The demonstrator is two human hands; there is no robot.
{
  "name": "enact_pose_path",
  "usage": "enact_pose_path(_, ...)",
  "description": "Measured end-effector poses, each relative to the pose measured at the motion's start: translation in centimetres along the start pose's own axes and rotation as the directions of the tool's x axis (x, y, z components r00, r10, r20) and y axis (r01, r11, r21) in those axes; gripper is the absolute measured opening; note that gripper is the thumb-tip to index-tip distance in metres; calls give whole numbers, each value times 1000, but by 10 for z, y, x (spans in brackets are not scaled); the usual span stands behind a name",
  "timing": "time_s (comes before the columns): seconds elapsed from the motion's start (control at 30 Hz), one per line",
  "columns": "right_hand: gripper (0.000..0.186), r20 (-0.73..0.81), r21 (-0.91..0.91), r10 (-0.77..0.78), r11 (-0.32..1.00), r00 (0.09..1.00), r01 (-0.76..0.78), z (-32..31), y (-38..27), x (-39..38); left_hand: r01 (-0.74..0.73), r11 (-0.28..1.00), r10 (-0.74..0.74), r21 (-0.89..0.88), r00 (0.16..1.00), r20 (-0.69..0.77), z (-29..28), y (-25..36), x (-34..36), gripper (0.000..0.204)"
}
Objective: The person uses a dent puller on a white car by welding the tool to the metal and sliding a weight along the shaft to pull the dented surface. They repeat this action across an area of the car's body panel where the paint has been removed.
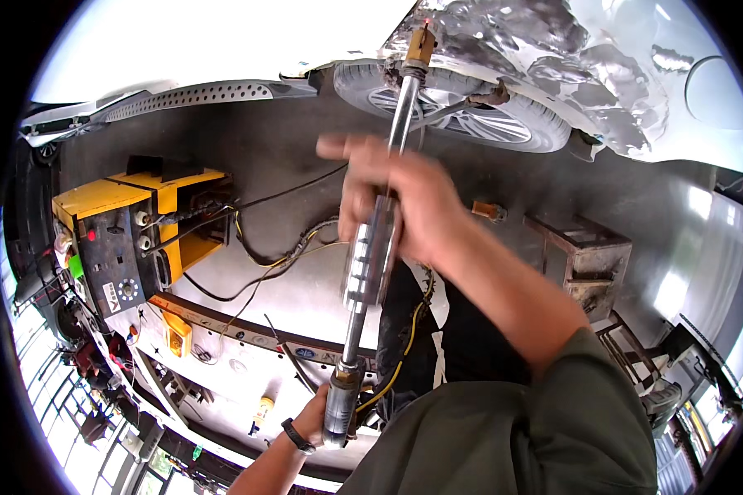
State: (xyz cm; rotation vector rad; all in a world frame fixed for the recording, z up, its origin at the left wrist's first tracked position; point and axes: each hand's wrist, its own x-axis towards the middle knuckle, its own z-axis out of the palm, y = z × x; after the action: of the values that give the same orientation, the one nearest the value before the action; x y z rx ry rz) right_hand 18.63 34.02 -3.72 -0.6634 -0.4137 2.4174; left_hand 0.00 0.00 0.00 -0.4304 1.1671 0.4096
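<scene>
A long metal slide hammer (353, 338) runs from low in front of me up to a white car's body panel (578, 58), which has bare, sanded metal patches. Its brass-coloured tip (421, 48) meets the panel above the wheel, with a small red glow at the end. My left hand (314, 417) is closed round the dark rear handle, wearing a black wristband. Higher up, my right hand (404, 194) curls about the upper end of the sliding weight (370, 264). Motion blurs both that hand and the weight, and one finger sticks out to the left.
A yellow and black machine (115, 239) with knobs stands at left, its cables (264, 272) trailing across the floor toward me. A rusty metal stand (586, 256) is at right. Ahead is the car wheel (462, 107); a small orange-brown block (489, 211) lies on the floor.
</scene>
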Motion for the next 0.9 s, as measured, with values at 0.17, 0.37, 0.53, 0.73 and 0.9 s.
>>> enact_pose_path(0.17, 42, -130, 120, -154, 978, 979, 170, 13, 21, 4, 38, 999, -40, -29, 997, -63, -13, -8, -13, 48)
enact_pose_path(0.37, 23, -54, 240, 203, 953, 978, -185, 40, 107, -73, 172, 982, -177, -80, 982, -60, -30, -30, -8, 52)
enact_pose_path(0.53, 22, -79, 174, 174, 972, 982, -158, 35, 89, -61, 101, 981, -111, -167, 993, -51, -6, -15, 2, 34)
enact_pose_path(0.73, 24, -42, 179, 149, 974, 988, -139, 30, 71, -46, 136, 978, -126, -158, 990, 70, -14, -3, 12, 38)
enact_pose_path(0.9, 35, -72, 136, 156, 980, 985, -146, 32, 65, -47, 180, 982, -176, -52, 982, 75, -19, 0, 9, 45)
